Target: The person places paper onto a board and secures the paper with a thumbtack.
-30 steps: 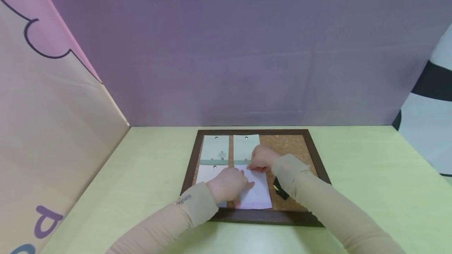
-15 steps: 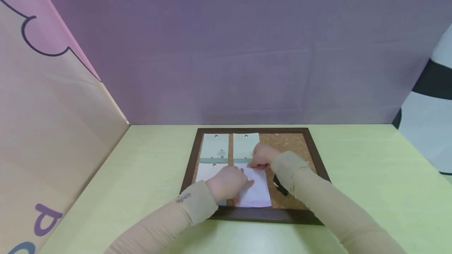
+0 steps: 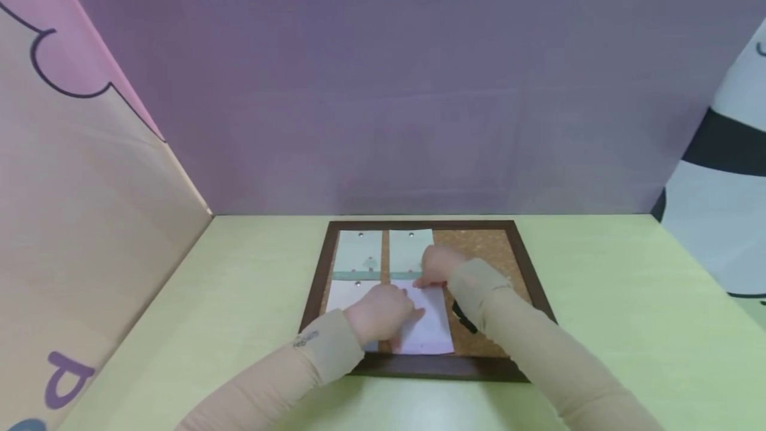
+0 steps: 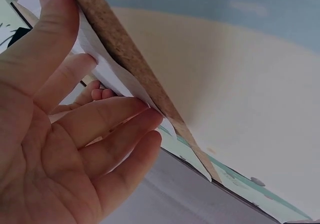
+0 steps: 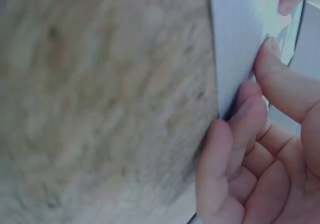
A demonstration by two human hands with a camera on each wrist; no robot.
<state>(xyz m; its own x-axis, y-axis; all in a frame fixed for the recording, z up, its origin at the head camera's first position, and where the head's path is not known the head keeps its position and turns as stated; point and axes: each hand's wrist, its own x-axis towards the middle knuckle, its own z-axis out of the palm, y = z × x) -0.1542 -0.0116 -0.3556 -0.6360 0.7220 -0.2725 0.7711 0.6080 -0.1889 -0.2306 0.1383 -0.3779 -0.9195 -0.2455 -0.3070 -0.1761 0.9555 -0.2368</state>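
Note:
A plain white sheet of paper [image 3: 433, 331] lies on a framed corkboard [image 3: 439, 367], in the lower middle. My left hand [image 3: 380, 311] rests at its left side; in the left wrist view its long fingers [image 4: 117, 116] reach out to the paper's edge. At the sheet's top edge, my right hand [image 3: 439, 265] presses down with its thumb. The right wrist view has this thumb [image 5: 280, 79] fairly straight on the paper, the other fingers bent loosely by the paper's side edge. Whatever lies under the thumb tip is hidden.
Two pale printed sheets, left [image 3: 357, 255] and right [image 3: 407, 251], are tacked along the board's top. Another tacked sheet [image 3: 344, 294] is partly behind my left hand. A small black object [image 3: 463, 318] lies on the cork under my right forearm. The board sits on a pale green table [image 3: 251, 285].
The head view has swung slightly to the right. Both hands keep their places on the paper; the fingers beneath my right hand show less than before.

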